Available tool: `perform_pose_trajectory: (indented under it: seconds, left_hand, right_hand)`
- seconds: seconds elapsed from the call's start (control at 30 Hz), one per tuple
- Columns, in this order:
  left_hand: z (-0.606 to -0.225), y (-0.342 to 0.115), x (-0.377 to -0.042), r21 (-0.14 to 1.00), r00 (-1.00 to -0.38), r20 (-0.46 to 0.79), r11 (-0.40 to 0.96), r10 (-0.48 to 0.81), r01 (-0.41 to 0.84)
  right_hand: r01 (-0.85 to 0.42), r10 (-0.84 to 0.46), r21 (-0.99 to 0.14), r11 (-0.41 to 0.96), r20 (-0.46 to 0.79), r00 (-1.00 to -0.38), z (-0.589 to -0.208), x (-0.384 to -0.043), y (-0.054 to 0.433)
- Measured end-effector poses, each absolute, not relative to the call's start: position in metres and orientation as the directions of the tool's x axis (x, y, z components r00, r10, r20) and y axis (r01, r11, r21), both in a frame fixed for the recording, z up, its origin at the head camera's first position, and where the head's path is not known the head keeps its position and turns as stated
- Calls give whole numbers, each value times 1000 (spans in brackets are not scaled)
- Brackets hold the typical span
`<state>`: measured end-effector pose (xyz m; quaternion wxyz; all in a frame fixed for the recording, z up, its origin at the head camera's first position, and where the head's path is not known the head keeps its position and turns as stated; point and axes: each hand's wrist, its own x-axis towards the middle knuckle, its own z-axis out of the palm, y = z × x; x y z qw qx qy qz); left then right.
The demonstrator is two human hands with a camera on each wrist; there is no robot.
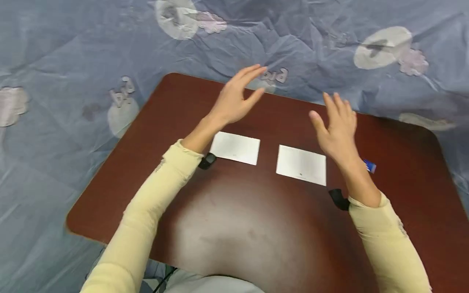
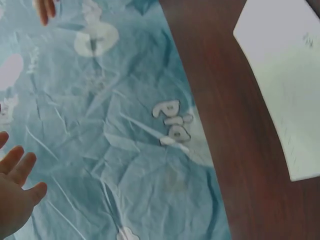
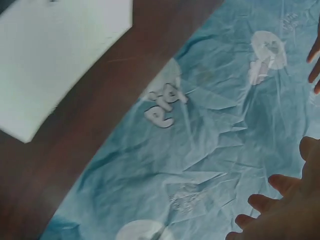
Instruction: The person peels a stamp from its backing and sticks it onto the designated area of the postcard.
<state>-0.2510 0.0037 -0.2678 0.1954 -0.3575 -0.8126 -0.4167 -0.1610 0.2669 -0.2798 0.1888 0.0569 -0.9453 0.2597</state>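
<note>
Both hands are raised over the dark brown table with nothing in them. My left hand [image 1: 237,97] is held above the far side, its fingers straight and together and the thumb apart. Out to the right, my right hand [image 1: 338,129] has its fingers extended upward and its thumb spread toward the left. Two flat white rectangular cards or sheets lie side by side below: the left white sheet [image 1: 236,148] close by the left forearm, the right white sheet [image 1: 301,165] beside the right hand. Each bears a small dark mark near its front edge.
A small blue and white object [image 1: 370,165] lies right of the right wrist, partly hidden by it. Crumpled blue printed cloth [image 1: 293,40] hangs behind the table [image 1: 253,228]. Black cameras, such as the left wrist camera [image 1: 207,161], sit at the cuffs.
</note>
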Motion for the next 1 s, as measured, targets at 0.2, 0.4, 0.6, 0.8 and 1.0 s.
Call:
perform_pose_trajectory:
  seconds: [0.2,0.4,0.6,0.8,1.0]
  left_hand:
    - [-272,-95,-212,513,-629,732,397,261,761]
    - [-270,-125,-176,580,-665,731,375,152,723]
    - [-266,-130,-147,642,-693,719,326,57,694]
    - [-262,-126,-132,680,-704,709,229,35,696]
    - [-262,-125,-123,680,-686,728,113,15,724]
  right_hand:
    - [-269,-134,-463,845,304,-943,-296,-183,204]
    - [-206,-129,-492,846,186,-974,-310,-168,200]
    - [-207,-143,-519,829,161,-976,-325,-154,214]
    - [-120,-63,-528,841,125,-990,-343,-133,249]
    - [19,34,-417,909,27,-999,-364,-123,267]
